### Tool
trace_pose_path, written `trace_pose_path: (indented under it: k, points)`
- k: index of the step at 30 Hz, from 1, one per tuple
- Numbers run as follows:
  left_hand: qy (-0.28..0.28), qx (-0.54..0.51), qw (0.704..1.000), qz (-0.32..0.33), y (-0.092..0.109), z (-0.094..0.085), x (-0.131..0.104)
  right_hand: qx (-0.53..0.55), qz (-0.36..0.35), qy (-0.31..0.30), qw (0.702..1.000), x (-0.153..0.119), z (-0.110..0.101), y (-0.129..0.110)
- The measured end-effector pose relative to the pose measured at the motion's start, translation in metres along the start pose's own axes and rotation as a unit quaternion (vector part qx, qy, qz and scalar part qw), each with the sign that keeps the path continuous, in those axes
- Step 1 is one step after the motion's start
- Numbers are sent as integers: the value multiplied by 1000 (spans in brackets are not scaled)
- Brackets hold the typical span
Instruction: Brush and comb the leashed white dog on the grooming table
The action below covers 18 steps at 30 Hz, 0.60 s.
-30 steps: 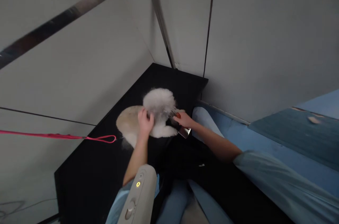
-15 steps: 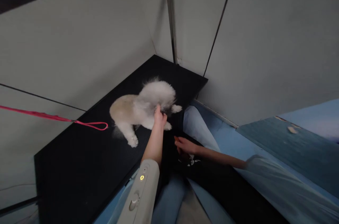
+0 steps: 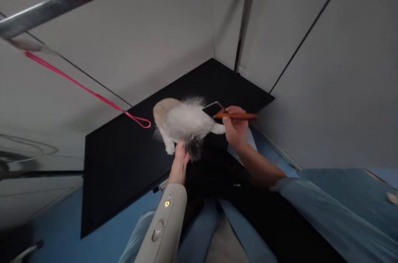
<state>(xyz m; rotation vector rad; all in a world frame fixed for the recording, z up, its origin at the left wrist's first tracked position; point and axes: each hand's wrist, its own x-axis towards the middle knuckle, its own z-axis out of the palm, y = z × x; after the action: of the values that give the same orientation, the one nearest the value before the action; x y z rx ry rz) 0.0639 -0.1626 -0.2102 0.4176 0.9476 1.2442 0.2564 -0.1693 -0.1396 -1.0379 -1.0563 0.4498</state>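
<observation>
Dog (image 3: 186, 121): resting on the black table (image 3: 120, 167), before you.
Left hand (image 3: 181, 153): you're touching its dark fur; whether your hidden fingers are gripping, I cannot tell.
Right hand (image 3: 235, 130): you're curling your fingers around the orange-handled brush (image 3: 221, 115), its head meeting the coat.
Pink lead (image 3: 102, 98): hanging left, its loop ending near the dog.

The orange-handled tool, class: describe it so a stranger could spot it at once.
Find the black table, then the fluffy dog on it. Beside the dog, the right hand grips the orange-handled tool. Its orange handle and thin bent metal end distinguish it from the looped pink strap.
</observation>
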Motion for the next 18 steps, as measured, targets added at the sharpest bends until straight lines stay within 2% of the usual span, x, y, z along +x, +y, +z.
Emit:
trace_pose_path:
  k: [1, 3, 4, 5, 6, 8, 9, 10, 11, 12, 13, 14, 15, 17, 18]
  points:
    - [14, -2, 1000, 2, 3, -2, -4, 10, -5, -65, 998, -6, 2, -4]
    - [37, -5, 999, -12, 7, -4, -11, 26, 45, -208, 977, -18, 7, -9]
    - [46, -7, 999, -20, 8, -4, -13, 28, 78, -233, 969, -21, 8, -10]
    - [50, -9, 998, -22, 9, -3, -15, 25, 98, -214, 972, -21, 10, -11]
    - [52, -12, 998, -17, 9, -2, -16, 21, 95, -160, 982, -20, 11, -12]
    - [47, -23, 999, 9, 9, 2, -17, 16, 33, -42, 998, -17, 12, -14]
    - [43, -30, 998, 21, 8, 3, -17, 18, -5, -31, 999, -16, 12, -15]
    - [45, -37, 998, 29, 8, 4, -17, 22, -28, -64, 997, -16, 13, -17]
    - [57, -46, 997, 33, 7, 4, -16, 27, -29, -125, 991, -17, 14, -17]
    - [71, -53, 996, 30, 7, 5, -16, 29, -13, -187, 982, -17, 14, -17]
    - [84, -58, 995, 21, 6, 5, -15, 28, 11, -224, 974, -17, 15, -16]
    - [92, -62, 994, 11, 5, 5, -15, 24, 29, -217, 975, -15, 14, -15]
    - [92, -67, 994, 4, 5, 5, -15, 19, 34, -168, 985, -11, 13, -14]
    - [61, -78, 995, 4, 6, 8, -15, 10, -5, -14, 1000, -4, 11, -13]
    - [41, -85, 995, 10, 7, 10, -16, 10, -33, 20, 999, -2, 9, -13]
